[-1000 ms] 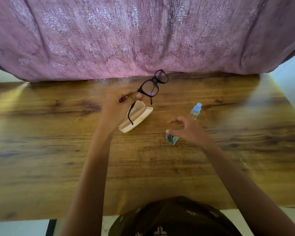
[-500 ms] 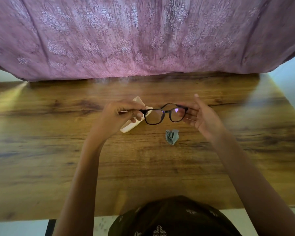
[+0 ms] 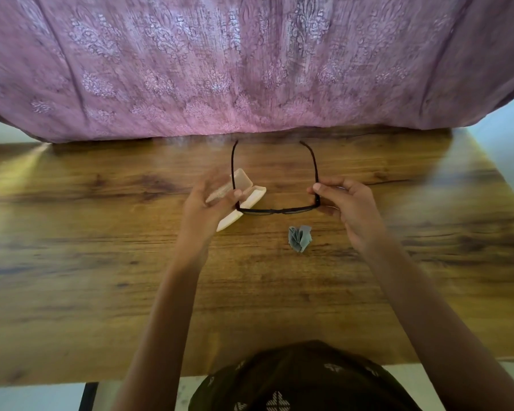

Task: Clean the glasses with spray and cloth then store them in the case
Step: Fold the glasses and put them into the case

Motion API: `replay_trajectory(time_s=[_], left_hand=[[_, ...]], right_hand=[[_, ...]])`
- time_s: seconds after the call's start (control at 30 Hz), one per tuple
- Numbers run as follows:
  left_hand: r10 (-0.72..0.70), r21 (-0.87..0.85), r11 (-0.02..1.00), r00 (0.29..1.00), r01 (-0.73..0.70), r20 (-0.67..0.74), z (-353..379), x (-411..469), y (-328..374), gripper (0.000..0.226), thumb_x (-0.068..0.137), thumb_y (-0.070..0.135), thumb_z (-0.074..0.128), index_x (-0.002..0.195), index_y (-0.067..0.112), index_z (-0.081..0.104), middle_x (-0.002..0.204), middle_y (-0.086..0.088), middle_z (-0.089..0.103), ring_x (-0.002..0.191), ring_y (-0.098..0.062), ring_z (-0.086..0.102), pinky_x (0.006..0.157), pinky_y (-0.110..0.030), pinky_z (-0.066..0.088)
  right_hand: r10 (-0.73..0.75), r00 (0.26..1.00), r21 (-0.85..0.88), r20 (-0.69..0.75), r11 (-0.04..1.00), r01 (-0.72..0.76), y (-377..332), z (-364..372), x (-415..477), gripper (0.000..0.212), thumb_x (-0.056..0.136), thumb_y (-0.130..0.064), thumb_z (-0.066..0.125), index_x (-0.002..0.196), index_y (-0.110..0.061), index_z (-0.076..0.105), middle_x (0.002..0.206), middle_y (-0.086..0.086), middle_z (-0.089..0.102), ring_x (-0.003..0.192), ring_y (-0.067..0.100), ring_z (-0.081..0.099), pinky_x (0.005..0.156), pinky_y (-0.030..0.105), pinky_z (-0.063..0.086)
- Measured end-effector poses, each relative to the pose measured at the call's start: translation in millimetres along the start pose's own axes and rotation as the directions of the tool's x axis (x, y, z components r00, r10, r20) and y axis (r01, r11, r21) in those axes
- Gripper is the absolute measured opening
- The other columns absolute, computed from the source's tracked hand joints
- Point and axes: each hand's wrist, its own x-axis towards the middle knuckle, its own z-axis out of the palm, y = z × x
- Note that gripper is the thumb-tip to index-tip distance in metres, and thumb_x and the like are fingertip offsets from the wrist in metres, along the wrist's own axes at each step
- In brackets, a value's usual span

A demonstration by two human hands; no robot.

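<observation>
One wooden bench (image 3: 72, 292) fills the middle of the frame, below a pink drape (image 3: 250, 69). My left hand (image 3: 202, 209), blurred, and my right hand (image 3: 347, 209) each pinch a corner of the glasses (image 3: 276, 210) at centre frame, partly overlapping the open case (image 3: 254, 197). Half a second ago the lenses faced me; now the arms are spread, pointing toward the top. I judge cleaning has not begun: the folded cloth (image 3: 300, 238) lies untouched, lower centre.

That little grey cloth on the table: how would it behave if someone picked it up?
The grey cloth is probably floppy: its folds fan out loosely. It looks thin, so likely very light. On the smooth wooden table, a push would probably slide it rather than roll it.
</observation>
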Motion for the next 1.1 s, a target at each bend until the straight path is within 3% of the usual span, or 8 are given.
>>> replay_trajectory(time_s=[0.13,0.3,0.57,0.67,0.77,0.87,0.97,1.1], left_hand=[[-0.063,-0.012,0.998,0.997,0.063,-0.038,7,2,-10,0.029,0.090,0.010,0.067,0.118,0.012,0.068,0.105,-0.002,0.074,0.090,-0.013,0.072,0.071,-0.016,0.054],[-0.052,0.023,0.998,0.994,0.054,-0.095,9,5,-12,0.028,0.087,0.008,0.069,0.116,0.011,0.069,0.099,0.005,0.073,0.085,-0.009,0.072,0.071,-0.018,0.056],[-0.029,0.222,0.973,0.990,0.060,-0.141,7,10,-16,0.028,0.085,0.017,0.073,0.112,0.016,0.072,0.093,0.010,0.074,0.083,-0.011,0.072,0.082,-0.028,0.057],[0.004,0.316,0.948,0.993,0.034,-0.118,4,11,-16,0.029,0.085,0.017,0.072,0.114,0.014,0.071,0.093,0.009,0.074,0.079,-0.005,0.071,0.077,-0.020,0.055],[0.003,0.395,0.918,0.997,0.026,-0.073,0,12,-14,0.028,0.087,0.017,0.070,0.115,0.013,0.070,0.076,0.013,0.072,0.071,-0.003,0.070,0.075,-0.017,0.054],[0.012,0.480,0.877,0.998,0.020,-0.063,-3,15,-13,0.027,0.089,0.018,0.068,0.115,0.013,0.070,0.087,0.003,0.075,0.081,-0.010,0.070,0.085,-0.027,0.054],[0.044,0.523,0.852,0.995,0.006,-0.084,-7,16,-11,0.023,0.089,0.017,0.067,0.112,0.016,0.072,0.083,0.005,0.074,0.080,-0.009,0.069,0.078,-0.024,0.052],[0.061,0.537,0.844,0.993,0.002,-0.100,-9,18,-10,0.022,0.089,0.016,0.067,0.110,0.017,0.072,0.087,0.004,0.074,0.074,-0.004,0.069,0.076,-0.026,0.055]], right_hand=[[-0.069,0.997,-0.062,-0.044,0.996,0.066,9,4,1,0.013,0.087,-0.006,0.069,0.101,-0.006,0.067,0.090,0.009,0.076,0.079,0.017,0.072,0.067,0.023,0.056],[-0.145,0.988,-0.296,-0.049,0.947,0.124,24,5,1,0.015,0.084,-0.010,0.074,0.098,-0.015,0.074,0.087,0.001,0.076,0.085,0.013,0.073,0.079,0.027,0.057],[-0.192,0.972,-0.526,0.135,0.818,0.234,31,7,0,0.017,0.082,-0.010,0.075,0.094,-0.021,0.076,0.085,-0.018,0.071,0.080,-0.011,0.065,0.067,0.002,0.046],[-0.161,0.956,-0.591,0.244,0.757,0.278,30,8,2,0.018,0.082,-0.007,0.074,0.096,-0.018,0.076,0.083,-0.024,0.067,0.079,-0.016,0.062,0.069,0.000,0.045],[-0.138,0.941,-0.625,0.310,0.717,0.311,30,10,4,0.018,0.084,-0.008,0.073,0.097,-0.019,0.076,0.083,-0.024,0.067,0.080,-0.014,0.063,0.071,0.002,0.046],[-0.119,0.933,-0.610,0.339,0.727,0.315,29,10,5,0.018,0.086,-0.011,0.071,0.096,-0.026,0.075,0.086,-0.022,0.069,0.084,-0.010,0.064,0.073,0.003,0.046],[-0.033,0.919,-0.572,0.393,0.774,0.272,27,8,5,0.019,0.078,-0.020,0.079,0.093,-0.030,0.074,0.083,-0.013,0.074,0.084,-0.003,0.067,0.072,0.006,0.049],[0.043,0.872,-0.604,0.487,0.738,0.301,26,9,6,0.045,0.064,-0.025,0.089,0.105,-0.023,0.073,0.097,-0.010,0.073,0.090,0.002,0.068,0.079,0.018,0.055]])
